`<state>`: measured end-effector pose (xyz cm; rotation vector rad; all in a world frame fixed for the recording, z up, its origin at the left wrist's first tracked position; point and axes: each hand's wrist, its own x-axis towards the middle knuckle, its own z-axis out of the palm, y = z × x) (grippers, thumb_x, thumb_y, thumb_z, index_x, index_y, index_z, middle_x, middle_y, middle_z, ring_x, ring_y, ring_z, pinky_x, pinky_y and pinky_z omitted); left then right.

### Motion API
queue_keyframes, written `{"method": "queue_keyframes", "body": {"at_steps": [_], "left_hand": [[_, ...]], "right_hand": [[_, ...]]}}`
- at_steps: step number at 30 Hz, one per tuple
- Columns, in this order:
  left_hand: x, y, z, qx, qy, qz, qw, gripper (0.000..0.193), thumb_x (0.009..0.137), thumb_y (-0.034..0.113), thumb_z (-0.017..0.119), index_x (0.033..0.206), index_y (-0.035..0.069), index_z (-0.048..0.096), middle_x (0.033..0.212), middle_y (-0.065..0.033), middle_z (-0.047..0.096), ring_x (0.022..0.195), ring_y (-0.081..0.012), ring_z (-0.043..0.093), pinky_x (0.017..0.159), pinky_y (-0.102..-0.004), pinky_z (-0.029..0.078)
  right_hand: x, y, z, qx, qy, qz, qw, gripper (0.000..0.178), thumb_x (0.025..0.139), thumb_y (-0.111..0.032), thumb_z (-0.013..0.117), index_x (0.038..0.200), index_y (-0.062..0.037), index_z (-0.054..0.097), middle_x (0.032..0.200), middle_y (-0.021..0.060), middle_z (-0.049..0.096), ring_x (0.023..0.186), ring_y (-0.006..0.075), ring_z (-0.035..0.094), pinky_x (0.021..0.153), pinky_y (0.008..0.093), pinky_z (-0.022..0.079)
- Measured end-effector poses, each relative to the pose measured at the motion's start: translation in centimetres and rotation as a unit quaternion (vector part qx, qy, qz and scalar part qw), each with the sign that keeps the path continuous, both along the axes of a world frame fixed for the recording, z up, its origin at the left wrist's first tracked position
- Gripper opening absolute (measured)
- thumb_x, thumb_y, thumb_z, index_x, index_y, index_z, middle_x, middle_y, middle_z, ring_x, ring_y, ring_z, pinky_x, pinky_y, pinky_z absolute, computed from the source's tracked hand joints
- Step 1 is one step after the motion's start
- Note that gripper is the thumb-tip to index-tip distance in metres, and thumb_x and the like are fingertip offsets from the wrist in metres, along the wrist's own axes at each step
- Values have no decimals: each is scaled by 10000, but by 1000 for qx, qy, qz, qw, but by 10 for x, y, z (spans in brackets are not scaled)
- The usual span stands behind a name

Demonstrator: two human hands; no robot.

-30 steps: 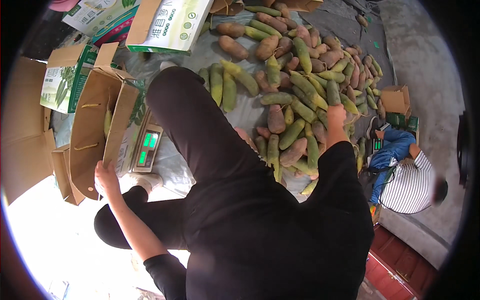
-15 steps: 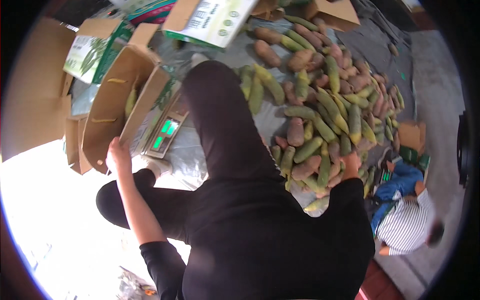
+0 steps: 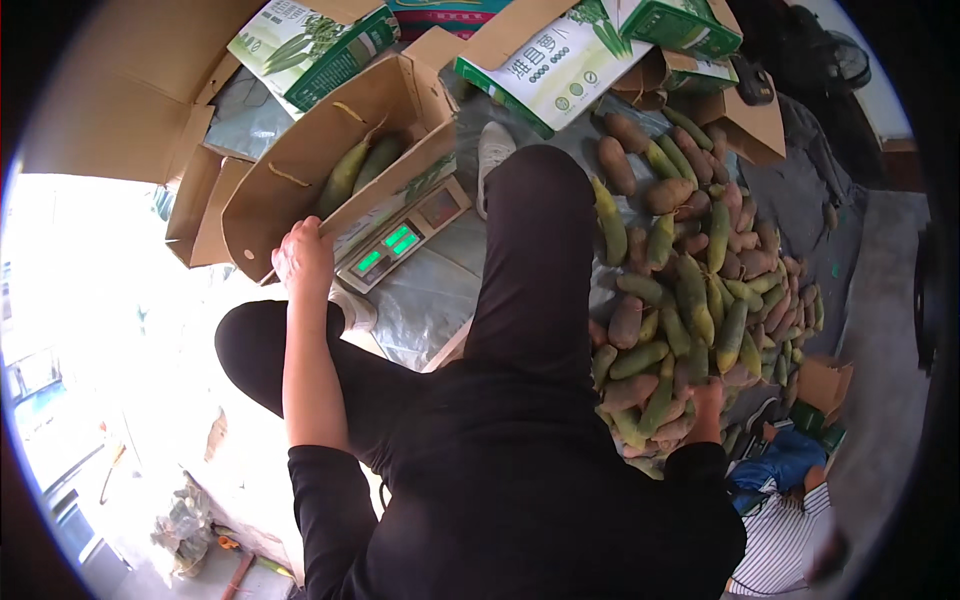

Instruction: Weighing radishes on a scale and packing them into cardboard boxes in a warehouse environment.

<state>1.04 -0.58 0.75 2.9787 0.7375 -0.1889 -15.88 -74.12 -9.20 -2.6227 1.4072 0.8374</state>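
My left hand (image 3: pixel 303 255) is closed on the near edge of an open cardboard box (image 3: pixel 262 215). Inside the box lie long green radishes (image 3: pixel 345 180). The box sits on or against a digital scale (image 3: pixel 405 240) with lit green displays. Over on the right, my right hand (image 3: pixel 706 397) reaches into a big pile of green radishes (image 3: pixel 692 295) and reddish-brown roots (image 3: pixel 626 322). Its fingers are mostly hidden among them, so I cannot see whether it grips one.
White-and-green printed cartons (image 3: pixel 550 65) stand beyond the scale, with another carton (image 3: pixel 310 50) at far left. A person in a striped shirt (image 3: pixel 785 540) sits at lower right beside a small open box (image 3: pixel 822 385). Plastic sheeting (image 3: pixel 430 310) covers the floor between my legs.
The view has shifted, so box, scale and pile appear displaced. More radishes show inside the box. My left hand stays on the box edge and my right hand stays at the pile.
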Motion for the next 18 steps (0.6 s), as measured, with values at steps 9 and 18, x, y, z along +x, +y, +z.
{"method": "queue_keyframes", "body": {"at_steps": [9, 18], "left_hand": [[-1, -3, 0, 6, -12, -18, 1000, 194, 775, 230, 650, 918, 101, 625, 940, -62, 640, 944, -259, 604, 775, -427, 424], [-6, -3, 1, 18, -38, -19, 999, 207, 765, 234, 669, 918, 102, 624, 944, -58, 611, 950, -253, 586, 773, -422, 430]], "right_hand": [[151, 123, 31, 166, -289, 289, 898, 659, 551, -99, 773, 1152, -11, 518, 1097, 173, 540, 1037, 373, 516, 873, 416, 431], [337, 366, 170, 248, -444, 565, 649, 559, 606, -121, 736, 1128, -64, 544, 1082, 132, 560, 1058, 327, 514, 892, 391, 426]]}}
